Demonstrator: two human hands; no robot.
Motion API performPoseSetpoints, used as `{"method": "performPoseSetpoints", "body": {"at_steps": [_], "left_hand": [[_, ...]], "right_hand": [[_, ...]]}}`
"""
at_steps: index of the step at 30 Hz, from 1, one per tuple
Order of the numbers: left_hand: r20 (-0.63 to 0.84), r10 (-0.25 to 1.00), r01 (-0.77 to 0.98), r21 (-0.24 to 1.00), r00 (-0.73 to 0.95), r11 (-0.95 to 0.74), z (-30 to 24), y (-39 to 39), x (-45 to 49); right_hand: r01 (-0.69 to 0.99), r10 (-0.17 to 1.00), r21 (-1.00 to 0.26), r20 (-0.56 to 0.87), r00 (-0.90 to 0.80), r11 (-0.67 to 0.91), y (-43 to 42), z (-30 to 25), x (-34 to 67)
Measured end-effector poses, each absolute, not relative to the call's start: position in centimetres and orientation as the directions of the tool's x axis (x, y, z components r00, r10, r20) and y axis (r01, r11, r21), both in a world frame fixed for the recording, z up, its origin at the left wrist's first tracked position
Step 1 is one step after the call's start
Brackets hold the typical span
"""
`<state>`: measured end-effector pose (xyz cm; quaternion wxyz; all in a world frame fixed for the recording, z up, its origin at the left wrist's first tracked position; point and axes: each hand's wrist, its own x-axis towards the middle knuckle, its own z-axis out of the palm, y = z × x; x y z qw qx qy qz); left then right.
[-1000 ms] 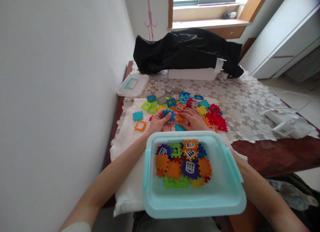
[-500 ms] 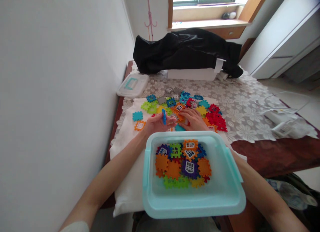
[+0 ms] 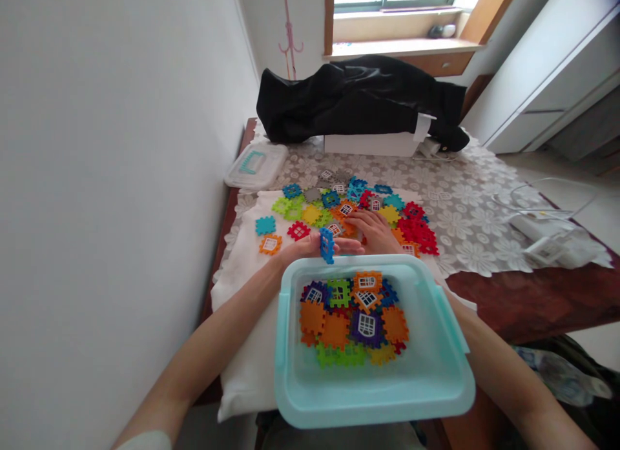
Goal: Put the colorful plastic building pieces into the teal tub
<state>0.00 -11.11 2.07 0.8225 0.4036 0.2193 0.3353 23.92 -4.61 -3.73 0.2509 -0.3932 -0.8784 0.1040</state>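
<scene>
A blue square toy building tile with notched edges stands on edge in my left hand, gripped at the thumb, with the fingers stretched out behind it. My right hand lies palm down over the pile, its fingers extended and touching orange tiles; its thumb is mostly hidden. Near the fingertips is an orange tile with a white window insert. A red window tile lies left of the blue one. Below both hands, a light teal plastic bin holds several orange, purple, green and yellow tiles.
A white cloth lies under the bin and tiles. Left of the pile are a turquoise tile and an orange window tile. A clear lid rests by the wall. Black fabric covers a white box behind.
My left hand has moved slightly right and down toward the bin's far rim and turned, so the blue tile shows more of its face. My right hand stays nearly in place.
</scene>
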Motion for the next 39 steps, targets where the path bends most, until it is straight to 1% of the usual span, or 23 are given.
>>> {"method": "performPoseSetpoints", "body": {"at_steps": [4,6,9,13,14,16,18,20,22,23,28,33,35,39], "left_hand": [[-0.092,0.716,-0.334,0.838,0.692,0.431,1.7,-10.8,0.1],[-0.113,0.739,-0.319,0.851,0.665,0.417,1.2,-10.5,0.0],[-0.110,0.782,-0.348,0.851,0.613,0.393,0.4,-10.1,-0.3],[-0.100,0.767,-0.335,0.858,0.634,0.389,-0.5,-9.4,-0.3],[-0.100,0.790,-0.341,0.864,0.605,0.370,-0.5,-9.3,-0.2],[-0.112,0.864,-0.341,0.888,0.491,0.309,-0.6,-9.2,0.2],[-0.099,0.936,-0.266,0.944,0.337,0.196,-0.6,-9.1,0.6],[-0.016,0.979,-0.113,0.993,0.205,0.040,-0.8,-9.1,1.0],[0.086,0.987,0.013,0.996,0.138,-0.088,-1.3,-8.9,1.3],[0.115,0.986,0.046,0.992,0.124,-0.122,-1.7,-8.8,1.4],[0.138,0.988,0.082,0.986,0.071,-0.144,-3.2,-8.1,1.3],[0.138,0.990,0.157,0.978,-0.004,-0.136,-3.2,-7.9,1.0],[0.143,0.989,0.235,0.961,0.024,-0.145,-2.9,-8.0,1.0],[0.122,0.981,0.402,0.899,0.149,-0.173,-2.2,-8.2,1.0]], "right_hand": [[0.635,0.742,-0.384,0.378,-0.554,0.670,-4.6,-3.7,23.9],[0.641,0.745,-0.381,0.380,-0.549,0.666,-4.6,-3.7,23.9],[0.649,0.747,-0.373,0.386,-0.542,0.663,-4.5,-3.9,23.9],[0.649,0.746,-0.373,0.394,-0.537,0.664,-4.4,-4.0,23.8],[0.650,0.749,-0.376,0.395,-0.532,0.660,-4.4,-4.0,23.8],[0.651,0.752,-0.380,0.395,-0.528,0.657,-4.5,-4.0,23.9],[0.645,0.747,-0.379,0.396,-0.534,0.663,-4.6,-3.9,23.9],[0.644,0.745,-0.378,0.397,-0.537,0.665,-4.6,-3.9,23.9],[0.646,0.750,-0.386,0.393,-0.531,0.659,-4.6,-3.9,23.8],[0.645,0.754,-0.393,0.391,-0.528,0.656,-4.6,-3.9,23.8],[0.649,0.757,-0.395,0.411,-0.509,0.650,-4.5,-3.9,23.6],[0.642,0.749,-0.390,0.393,-0.533,0.661,-4.6,-4.1,23.6],[0.641,0.744,-0.380,0.391,-0.542,0.667,-4.7,-4.2,23.6],[0.627,0.723,-0.364,0.400,-0.563,0.689,-4.6,-4.5,23.7]]}}
